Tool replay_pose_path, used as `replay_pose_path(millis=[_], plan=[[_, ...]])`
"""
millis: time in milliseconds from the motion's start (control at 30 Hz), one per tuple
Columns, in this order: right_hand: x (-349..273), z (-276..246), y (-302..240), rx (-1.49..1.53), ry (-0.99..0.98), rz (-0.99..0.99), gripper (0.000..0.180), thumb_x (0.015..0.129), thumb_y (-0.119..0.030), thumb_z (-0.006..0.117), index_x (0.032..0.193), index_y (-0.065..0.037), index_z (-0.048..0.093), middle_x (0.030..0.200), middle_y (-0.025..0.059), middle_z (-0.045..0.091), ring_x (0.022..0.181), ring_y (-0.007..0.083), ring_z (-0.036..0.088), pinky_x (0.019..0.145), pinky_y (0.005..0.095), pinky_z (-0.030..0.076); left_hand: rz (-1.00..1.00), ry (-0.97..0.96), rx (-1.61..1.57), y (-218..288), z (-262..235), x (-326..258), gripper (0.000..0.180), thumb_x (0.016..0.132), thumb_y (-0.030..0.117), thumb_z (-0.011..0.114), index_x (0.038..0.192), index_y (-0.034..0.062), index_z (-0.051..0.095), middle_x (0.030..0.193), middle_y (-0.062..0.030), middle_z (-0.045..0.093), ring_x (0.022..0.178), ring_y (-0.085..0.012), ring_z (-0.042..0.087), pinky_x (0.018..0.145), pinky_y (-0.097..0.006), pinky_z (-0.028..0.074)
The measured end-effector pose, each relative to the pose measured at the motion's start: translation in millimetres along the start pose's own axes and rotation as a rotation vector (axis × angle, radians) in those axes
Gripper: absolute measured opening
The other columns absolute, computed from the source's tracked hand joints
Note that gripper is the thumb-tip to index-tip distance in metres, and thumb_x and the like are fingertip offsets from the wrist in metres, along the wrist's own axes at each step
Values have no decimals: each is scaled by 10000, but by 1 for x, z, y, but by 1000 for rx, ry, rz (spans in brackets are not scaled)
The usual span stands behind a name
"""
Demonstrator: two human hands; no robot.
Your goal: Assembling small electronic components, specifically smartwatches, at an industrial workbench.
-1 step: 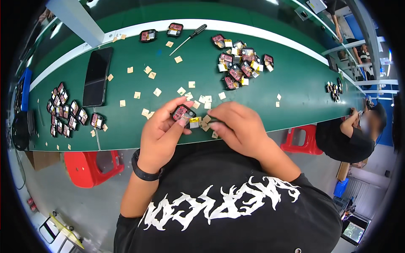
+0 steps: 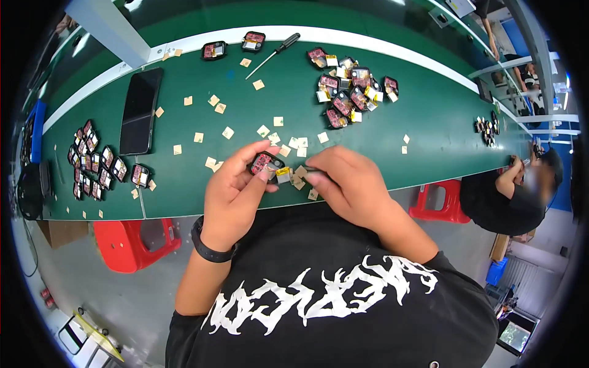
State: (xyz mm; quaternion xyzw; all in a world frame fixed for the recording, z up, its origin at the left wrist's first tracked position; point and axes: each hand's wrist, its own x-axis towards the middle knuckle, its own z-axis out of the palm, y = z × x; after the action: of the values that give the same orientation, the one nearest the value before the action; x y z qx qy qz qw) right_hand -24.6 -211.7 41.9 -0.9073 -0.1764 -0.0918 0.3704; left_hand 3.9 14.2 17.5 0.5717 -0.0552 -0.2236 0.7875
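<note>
My left hand grips a small black case with a red circuit board inside, near the table's front edge. A silver pouch battery with yellow tape hangs out on its right side. Close by, my right hand is closed, thumb and forefinger pinched together. A bit of something dark shows at its fingertips, too small to name. Several small beige square pads lie between the two hands, and more of these squares are scattered beyond them on the green table.
Similar cases with loose batteries form a pile at the far right; another group lies left. A black phone-like slab and a screwdriver rest on the table. Red stools stand below. A person sits at right.
</note>
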Motion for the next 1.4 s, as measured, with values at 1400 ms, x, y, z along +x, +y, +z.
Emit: replay_pose_path(millis=[1400], plan=[[4, 26, -22, 310, -201, 437, 253, 940, -124, 709, 1165, -66, 610, 813, 123, 700, 689, 312, 689, 597, 424, 523, -17, 208, -148, -4, -1, 1, 346, 1022, -18, 519, 1367, -37, 508, 1251, -149, 636, 1112, -206, 671, 966, -359, 593]])
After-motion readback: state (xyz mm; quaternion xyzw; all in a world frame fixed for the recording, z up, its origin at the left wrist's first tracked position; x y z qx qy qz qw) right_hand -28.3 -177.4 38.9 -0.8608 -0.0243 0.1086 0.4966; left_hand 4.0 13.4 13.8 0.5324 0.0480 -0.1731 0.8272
